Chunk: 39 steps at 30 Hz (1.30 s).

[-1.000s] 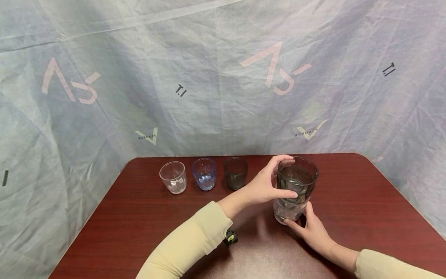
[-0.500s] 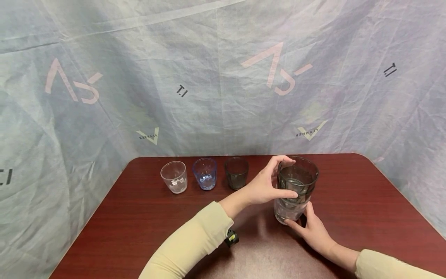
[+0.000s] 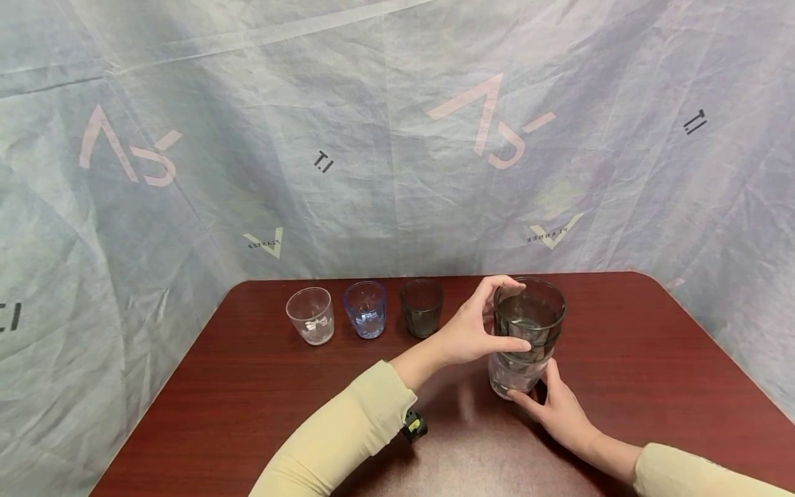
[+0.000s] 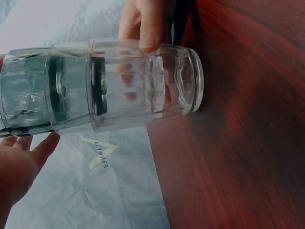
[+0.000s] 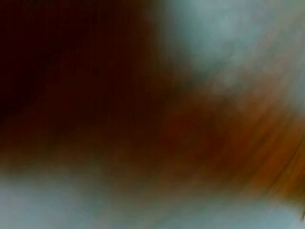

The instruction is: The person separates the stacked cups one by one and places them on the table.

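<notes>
In the head view a stack of nested glasses stands right of the middle of the table. Its upper part is dark grey glass (image 3: 542, 330); a clear glass (image 3: 511, 378) forms the bottom. My left hand (image 3: 470, 333) holds the dark upper part near the rim, thumb in front and fingers behind. Low down, my right hand (image 3: 562, 414) grips the clear glass between thumb and fingers. The left wrist view shows the stack sideways, with several rims, the left hand (image 4: 19, 169) at the dark end and the right hand (image 4: 148, 24) at the clear one. The right wrist view is too blurred to read.
Behind my left forearm stand a clear glass (image 3: 312, 317), a blue glass (image 3: 365, 310) and a dark grey glass (image 3: 421, 308) in a row. A small black device (image 3: 415, 426) shows under the left sleeve. Printed grey cloth (image 3: 385, 138) hangs behind the red-brown table (image 3: 248, 386).
</notes>
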{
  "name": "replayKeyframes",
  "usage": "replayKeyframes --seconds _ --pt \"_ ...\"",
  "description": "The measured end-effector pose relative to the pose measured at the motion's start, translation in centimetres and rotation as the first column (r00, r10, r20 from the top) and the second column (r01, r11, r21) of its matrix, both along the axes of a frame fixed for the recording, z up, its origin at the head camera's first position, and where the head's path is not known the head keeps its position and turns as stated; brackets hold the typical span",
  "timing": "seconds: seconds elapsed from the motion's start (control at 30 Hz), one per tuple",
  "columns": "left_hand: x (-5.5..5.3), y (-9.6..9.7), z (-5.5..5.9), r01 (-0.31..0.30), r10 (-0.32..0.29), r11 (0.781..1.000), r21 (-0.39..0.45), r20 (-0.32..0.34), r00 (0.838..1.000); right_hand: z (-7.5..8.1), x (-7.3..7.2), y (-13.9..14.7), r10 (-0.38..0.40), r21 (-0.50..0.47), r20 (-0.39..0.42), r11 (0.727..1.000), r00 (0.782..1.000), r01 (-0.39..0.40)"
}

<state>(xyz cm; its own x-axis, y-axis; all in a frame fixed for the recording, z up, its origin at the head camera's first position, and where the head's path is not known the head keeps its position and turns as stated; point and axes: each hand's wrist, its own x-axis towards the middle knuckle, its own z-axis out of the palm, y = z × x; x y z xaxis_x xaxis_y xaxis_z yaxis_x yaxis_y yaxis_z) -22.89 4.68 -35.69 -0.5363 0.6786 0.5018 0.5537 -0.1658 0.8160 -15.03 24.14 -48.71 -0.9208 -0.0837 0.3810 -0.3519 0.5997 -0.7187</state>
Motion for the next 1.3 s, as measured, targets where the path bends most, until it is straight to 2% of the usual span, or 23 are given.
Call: replayKeyframes --seconds 0.17,0.3,0.43,0.63,0.77,0.87,1.03,1.17,1.3 --pt "-0.3 0.1 -0.1 0.007 -0.006 0.999 0.042 -0.028 1.0 0.0 0.0 -0.1 0.004 -0.008 -0.001 1.0 1.0 -0.004" --pt "-0.3 0.2 0.5 -0.006 0.012 0.995 0.096 -0.056 0.998 -0.1 -0.1 -0.1 0.015 -0.019 -0.017 1.0 1.0 -0.016" --pt "0.6 -0.1 2.3 -0.006 0.007 0.989 0.146 -0.006 1.0 0.0 0.0 0.0 0.02 -0.03 -0.034 0.999 0.999 -0.021" --pt "2.0 -1.1 5.0 -0.042 0.03 0.981 0.191 0.065 0.997 -0.1 -0.1 0.0 0.016 -0.024 -0.029 1.0 0.999 -0.016" --pt "1.1 -1.4 4.8 -0.051 0.032 0.972 0.231 0.085 0.996 -0.2 -0.2 0.0 0.011 -0.015 -0.031 1.0 0.999 -0.012" --pt "0.0 -1.8 4.3 -0.066 0.049 0.966 0.248 0.071 0.996 -0.1 -0.2 -0.1 0.007 -0.013 -0.036 1.0 0.999 -0.008" --pt "-0.4 -3.1 4.8 -0.1 0.091 0.959 0.265 0.048 0.995 -0.1 -0.2 -0.2 0.002 -0.007 -0.063 1.0 0.998 -0.002" --pt "-1.0 -4.2 4.9 -0.158 0.155 0.952 0.263 0.032 0.987 -0.2 -0.2 -0.2 -0.003 -0.003 -0.073 1.0 0.997 0.003" --pt "-1.6 -5.0 4.7 -0.233 0.227 0.938 0.257 0.051 0.973 -0.2 -0.3 -0.2 -0.007 0.0 -0.069 1.0 0.998 0.007"
